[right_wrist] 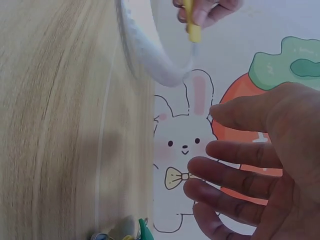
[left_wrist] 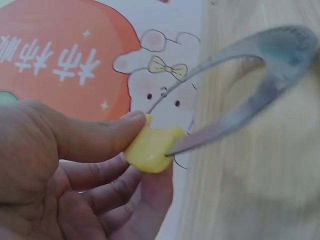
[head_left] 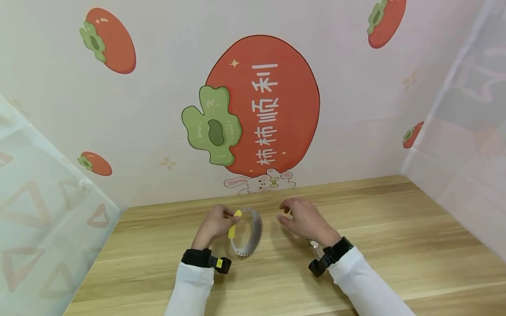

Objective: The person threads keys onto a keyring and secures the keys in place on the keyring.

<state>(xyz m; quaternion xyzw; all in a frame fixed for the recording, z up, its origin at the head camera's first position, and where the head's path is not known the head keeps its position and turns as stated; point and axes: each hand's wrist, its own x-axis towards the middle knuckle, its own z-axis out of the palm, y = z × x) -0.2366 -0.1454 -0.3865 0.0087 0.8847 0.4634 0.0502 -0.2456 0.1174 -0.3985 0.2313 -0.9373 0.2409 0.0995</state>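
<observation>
A looped metal band with a yellow handle is held up over the wooden table; small notches or holes run along the band's edge. My left hand pinches the yellow handle between thumb and fingers, as the left wrist view shows close up. The metal band reaches out from the handle to the right there. Apart from the band, on its right, my right hand hovers with loosely bent fingers and nothing in its grasp. Below the right wrist lies a bunch of keys, partly hidden by that hand and wristband.
The wooden tabletop meets a back wall printed with persimmons and a rabbit. Pale side panels stand left and right. A green piece shows among the keys in the right wrist view.
</observation>
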